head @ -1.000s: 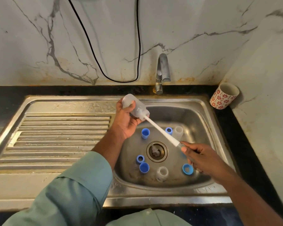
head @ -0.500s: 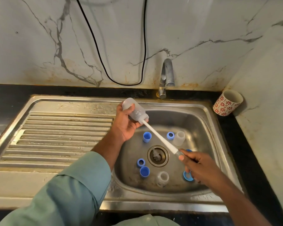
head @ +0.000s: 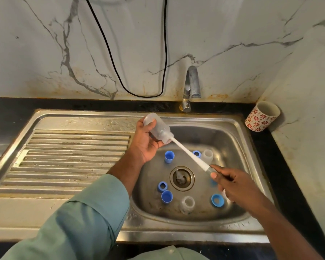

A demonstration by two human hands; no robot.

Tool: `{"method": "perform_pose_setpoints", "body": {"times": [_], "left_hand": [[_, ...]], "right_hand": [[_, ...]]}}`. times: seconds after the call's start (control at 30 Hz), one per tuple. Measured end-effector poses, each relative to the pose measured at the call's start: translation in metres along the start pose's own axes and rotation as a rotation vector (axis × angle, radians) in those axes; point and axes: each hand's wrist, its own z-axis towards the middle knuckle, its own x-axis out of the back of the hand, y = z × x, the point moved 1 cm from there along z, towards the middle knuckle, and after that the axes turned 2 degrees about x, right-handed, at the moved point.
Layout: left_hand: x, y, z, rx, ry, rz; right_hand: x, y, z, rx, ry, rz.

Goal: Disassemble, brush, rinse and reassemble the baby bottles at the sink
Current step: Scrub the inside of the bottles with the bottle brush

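Note:
My left hand (head: 145, 142) grips a clear baby bottle (head: 158, 128) tilted over the left rim of the steel sink basin (head: 238, 145), its mouth facing lower right. My right hand (head: 235, 186) pinches the handle of a white bottle brush (head: 189, 154), whose head is inside the bottle's mouth. On the basin floor lie blue caps (head: 169, 156) (head: 166, 196), blue rings (head: 162, 186) (head: 196, 153) (head: 217, 200) and two more clear bottles (head: 207, 156) (head: 187, 204). A clear teat (head: 179, 177) sits in the drain.
A steel tap (head: 190, 87) stands behind the basin, no water running. The ribbed draining board (head: 68, 158) lies to the left. A red-flowered cup (head: 262, 116) leans in the back right corner on the black counter. A black cable (head: 139, 94) hangs on the marble wall.
The brush handle and my right hand have shifted slightly, working the brush in the bottle. My left hand keeps the bottle in about the same place.

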Motion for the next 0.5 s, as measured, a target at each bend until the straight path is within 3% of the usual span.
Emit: {"method": "perform_pose_setpoints", "body": {"times": [0.1,0.23,0.33,0.43,0.5], "left_hand": [[-0.0027,0.0011,0.0001,-0.016,-0.022,0.007],[-0.0045,-0.0004,0.0016,-0.02,0.004,-0.02],[-0.0057,-0.0023,0.003,0.002,0.011,-0.033],[-0.0043,-0.002,0.0056,0.02,0.064,-0.042],[-0.0057,-0.0022,0.0048,0.028,0.053,-0.049]], "right_hand": [[-0.0026,0.0002,-0.0026,-0.036,-0.111,0.159],[-0.0008,0.0021,-0.0032,-0.037,-0.025,0.111],[-0.0022,0.0001,-0.005,-0.042,-0.101,0.224],[0.0018,0.0022,-0.0002,-0.031,0.001,0.101],[-0.0011,0.0003,-0.0004,-0.03,-0.054,0.16]]}}
